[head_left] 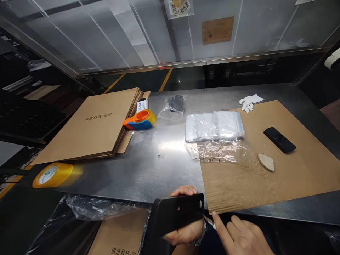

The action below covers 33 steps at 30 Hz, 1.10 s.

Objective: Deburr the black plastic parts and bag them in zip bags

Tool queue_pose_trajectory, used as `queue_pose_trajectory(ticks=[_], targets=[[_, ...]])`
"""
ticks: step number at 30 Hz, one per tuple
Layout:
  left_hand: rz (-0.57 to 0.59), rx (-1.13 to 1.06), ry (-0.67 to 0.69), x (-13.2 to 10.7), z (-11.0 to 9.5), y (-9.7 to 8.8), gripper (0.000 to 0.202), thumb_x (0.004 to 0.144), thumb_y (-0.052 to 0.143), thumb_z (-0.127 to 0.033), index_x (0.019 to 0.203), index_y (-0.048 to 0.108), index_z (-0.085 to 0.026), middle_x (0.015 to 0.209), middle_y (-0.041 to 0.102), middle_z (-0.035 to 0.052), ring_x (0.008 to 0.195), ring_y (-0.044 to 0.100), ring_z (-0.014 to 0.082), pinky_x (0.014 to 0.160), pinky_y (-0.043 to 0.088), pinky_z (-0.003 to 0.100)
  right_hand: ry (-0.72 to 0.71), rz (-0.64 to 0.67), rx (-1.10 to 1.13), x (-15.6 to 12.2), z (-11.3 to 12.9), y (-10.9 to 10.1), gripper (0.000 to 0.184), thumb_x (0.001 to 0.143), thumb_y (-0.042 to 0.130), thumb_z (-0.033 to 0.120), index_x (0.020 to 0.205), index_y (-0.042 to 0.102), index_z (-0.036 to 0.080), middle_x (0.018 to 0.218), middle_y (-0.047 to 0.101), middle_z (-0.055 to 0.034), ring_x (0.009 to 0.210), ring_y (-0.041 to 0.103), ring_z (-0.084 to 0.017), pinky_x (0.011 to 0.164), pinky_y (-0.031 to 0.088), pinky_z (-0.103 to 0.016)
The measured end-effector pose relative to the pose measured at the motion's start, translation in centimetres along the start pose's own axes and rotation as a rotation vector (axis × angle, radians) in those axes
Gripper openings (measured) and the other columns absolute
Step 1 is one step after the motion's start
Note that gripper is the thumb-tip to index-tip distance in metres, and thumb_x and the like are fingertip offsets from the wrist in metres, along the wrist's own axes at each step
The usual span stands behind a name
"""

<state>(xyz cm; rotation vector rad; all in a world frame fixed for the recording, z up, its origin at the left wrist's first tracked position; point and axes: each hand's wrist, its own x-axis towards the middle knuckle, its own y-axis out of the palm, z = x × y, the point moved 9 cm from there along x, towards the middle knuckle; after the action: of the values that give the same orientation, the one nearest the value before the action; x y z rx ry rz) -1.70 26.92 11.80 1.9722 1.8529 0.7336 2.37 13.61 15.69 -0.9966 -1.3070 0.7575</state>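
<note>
Left hand (186,232) grip closed on black plate (174,212) | long axis left-right, holed end right | right hand (240,237) grip: cannot tell

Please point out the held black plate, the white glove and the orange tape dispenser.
black plate (175,212), head view, its flat face
white glove (251,101), head view, its palm
orange tape dispenser (140,116), head view, its orange top
</note>
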Motion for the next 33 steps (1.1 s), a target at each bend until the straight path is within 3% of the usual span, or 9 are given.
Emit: queue_pose_trajectory(ticks=[7, 11, 16, 20, 25, 33], targets=[[-0.064, -0.024, -0.203, -0.4, 2.1, -0.9, 0.057, 0.063, 0.040, -0.070, 0.077, 0.061, -0.019, 0.061, 0.056, 0.0024, 0.057, 0.050, 0.0158, 0.052, 0.043, 0.027, 0.080, -0.070, -0.028, -0.5, -0.7, 0.2, 0.042, 0.085, 0.025, 0.003, 0.096, 0.065, 0.009, 0.046, 0.047, -0.0012, 0.043, 0.048, -0.014, 0.043, 0.034, -0.026], [-0.052, -0.094, -0.381, -0.5, 3.3, -0.8, 0.056, 0.063, 0.045, -0.069, 0.078, 0.061, -0.017, 0.062, 0.056, 0.0035, 0.058, 0.051, 0.0154, 0.053, 0.045, 0.026, 0.147, 0.011, 0.144, -1.0, -2.1, 1.3, 0.035, 0.088, 0.029, 0.008, 0.108, 0.058, 0.005, 0.056, 0.052, -0.0027, 0.051, 0.051, -0.014, 0.046, 0.039, -0.026], [0.016, -0.163, -0.728, -1.3, 5.2, 0.0, 0.049, 0.071, 0.042, -0.061, 0.080, 0.061, -0.016, 0.061, 0.056, 0.0046, 0.056, 0.050, 0.0145, 0.049, 0.043, 0.024, 0.298, 0.053, 0.440, -1.2, -4.5, 1.8, 0.028, 0.092, 0.031, 0.015, 0.108, 0.053, 0.011, 0.068, 0.058, -0.0040, 0.060, 0.054, -0.015, 0.052, 0.044, -0.024], [0.084, -0.129, -0.935, -2.5, 6.1, 0.5, 0.046, 0.077, 0.037, -0.054, 0.082, 0.060, -0.015, 0.059, 0.054, 0.0046, 0.052, 0.050, 0.0147, 0.044, 0.039, 0.023, 0.283, 0.023, 0.489, -1.4, -5.0, 1.1, 0.026, 0.092, 0.029, 0.014, 0.105, 0.051, 0.011, 0.068, 0.057, -0.0034, 0.058, 0.053, -0.013, 0.050, 0.043, -0.023], [0.114, -0.123, -0.945, -3.0, 5.9, 0.7, 0.047, 0.078, 0.036, -0.055, 0.084, 0.059, -0.015, 0.058, 0.054, 0.0037, 0.051, 0.049, 0.0145, 0.043, 0.039, 0.023, 0.228, 0.106, 0.250, -1.4, -4.3, 1.1, 0.034, 0.094, 0.027, 0.029, 0.106, 0.056, 0.014, 0.064, 0.054, -0.0030, 0.056, 0.053, -0.014, 0.047, 0.041, -0.023], [0.151, -0.101, -0.901, -3.1, 5.5, 0.8, 0.050, 0.079, 0.033, -0.057, 0.084, 0.060, -0.016, 0.060, 0.055, 0.0050, 0.052, 0.050, 0.0148, 0.044, 0.040, 0.023, 0.242, 0.125, 0.199, -1.5, -3.9, 1.2, 0.035, 0.094, 0.027, 0.029, 0.101, 0.059, 0.017, 0.064, 0.054, -0.0025, 0.058, 0.053, -0.015, 0.050, 0.038, -0.025]])
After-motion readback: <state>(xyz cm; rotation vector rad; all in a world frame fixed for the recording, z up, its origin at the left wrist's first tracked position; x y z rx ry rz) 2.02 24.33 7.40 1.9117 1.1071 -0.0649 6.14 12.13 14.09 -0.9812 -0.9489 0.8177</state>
